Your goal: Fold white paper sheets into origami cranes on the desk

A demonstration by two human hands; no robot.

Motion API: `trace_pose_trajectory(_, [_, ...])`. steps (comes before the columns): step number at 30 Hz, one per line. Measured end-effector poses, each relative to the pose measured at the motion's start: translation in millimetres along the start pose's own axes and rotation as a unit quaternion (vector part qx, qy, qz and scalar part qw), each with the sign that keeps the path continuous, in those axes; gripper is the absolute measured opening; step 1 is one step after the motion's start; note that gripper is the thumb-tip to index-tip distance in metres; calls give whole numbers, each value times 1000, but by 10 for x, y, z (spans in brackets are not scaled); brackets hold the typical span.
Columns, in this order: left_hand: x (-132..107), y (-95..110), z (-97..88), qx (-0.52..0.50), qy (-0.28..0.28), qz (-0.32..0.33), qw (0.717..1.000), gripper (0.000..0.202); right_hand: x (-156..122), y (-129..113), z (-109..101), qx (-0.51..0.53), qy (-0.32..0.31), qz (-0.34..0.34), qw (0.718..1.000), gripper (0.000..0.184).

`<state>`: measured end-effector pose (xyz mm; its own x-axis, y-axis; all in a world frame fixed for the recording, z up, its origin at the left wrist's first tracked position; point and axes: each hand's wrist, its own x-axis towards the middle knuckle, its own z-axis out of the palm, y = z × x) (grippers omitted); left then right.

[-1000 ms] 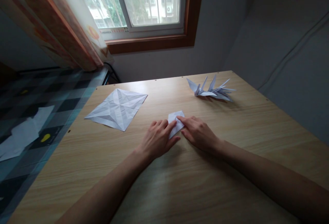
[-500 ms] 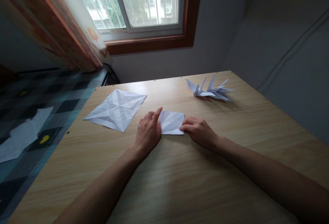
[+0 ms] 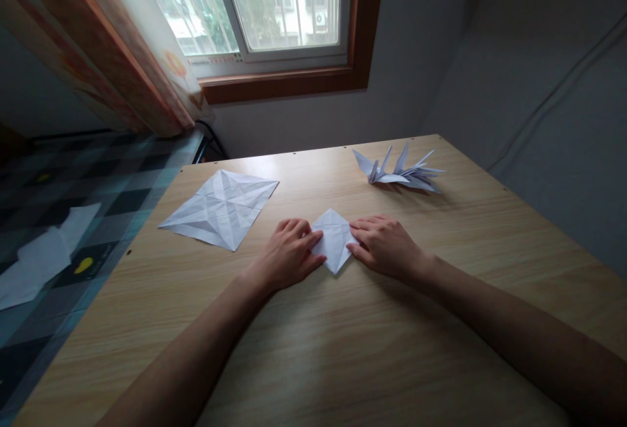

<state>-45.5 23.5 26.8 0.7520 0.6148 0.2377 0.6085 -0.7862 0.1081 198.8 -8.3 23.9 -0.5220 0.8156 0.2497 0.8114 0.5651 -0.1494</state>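
Note:
A small folded square of white paper point(image 3: 334, 239) lies on the wooden table, turned so one corner points toward me and one away. My left hand point(image 3: 292, 252) grips its left corner between thumb and fingers. At the right corner, my right hand point(image 3: 382, 244) pinches the paper in the same way. Fingers cover both side corners, so these are hidden. Crease lines show across the folded paper's upper face.
A larger creased white sheet point(image 3: 223, 208) lies flat at the table's left. Several folded paper cranes point(image 3: 399, 172) sit clustered at the back right. Beyond the table's left edge, more white paper point(image 3: 46, 254) rests on a checkered cloth point(image 3: 122, 182). A window is behind.
The folded paper has been turned from edge-on to corner-on toward me. My left hand's raised finger has come down, and both hands now hold opposite corners.

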Motion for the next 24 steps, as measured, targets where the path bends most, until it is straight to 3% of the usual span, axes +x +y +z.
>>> trace_pose_trajectory(6, [1, 134, 38, -57, 18, 63, 996, 23, -34, 86, 170, -13, -20, 25, 999, 70])
trace_pose_trajectory(10, [-4, 148, 122, -92, 6, 47, 995, 25, -51, 141, 245, 0, -63, -21, 998, 70])
trace_pose_trajectory(16, [24, 149, 155, -28, -81, -38, 996, 73, -34, 161, 200, 4, -108, -66, 992, 68])
trace_pose_trajectory(20, [31, 160, 132, 26, -124, -56, 990, 79, -70, 167, 165, 4, -128, -43, 991, 73])
trace_pose_trajectory(24, [16, 144, 125, 34, -128, -53, 990, 91, -119, 285, 136, 25, -138, -41, 989, 85])
